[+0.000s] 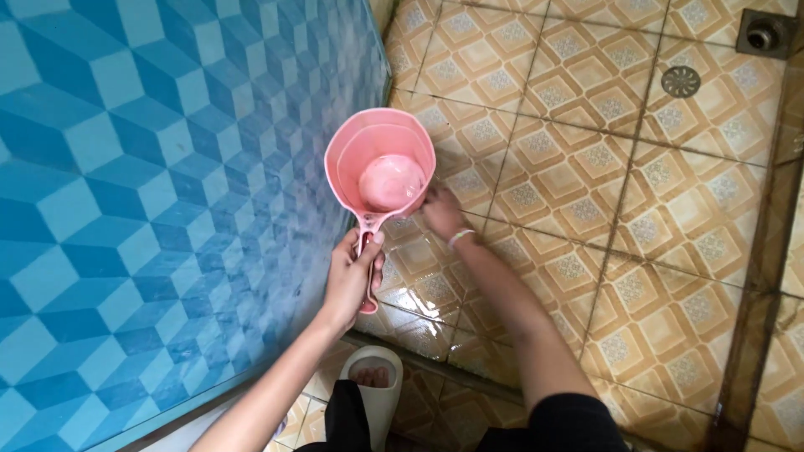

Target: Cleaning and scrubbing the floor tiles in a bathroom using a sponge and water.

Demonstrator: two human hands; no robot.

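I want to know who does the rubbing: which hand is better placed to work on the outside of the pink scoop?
Probably right: the right hand touches the scoop wall, while the left hand grips its handle.

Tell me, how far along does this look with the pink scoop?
Done: the pink scoop is lifted off the wet tiled floor. In hand: the left hand grips its handle, while the right hand touches the rim beside the blue tiled wall. Left: whether the scoop holds water is hard to tell; no pouring shows.
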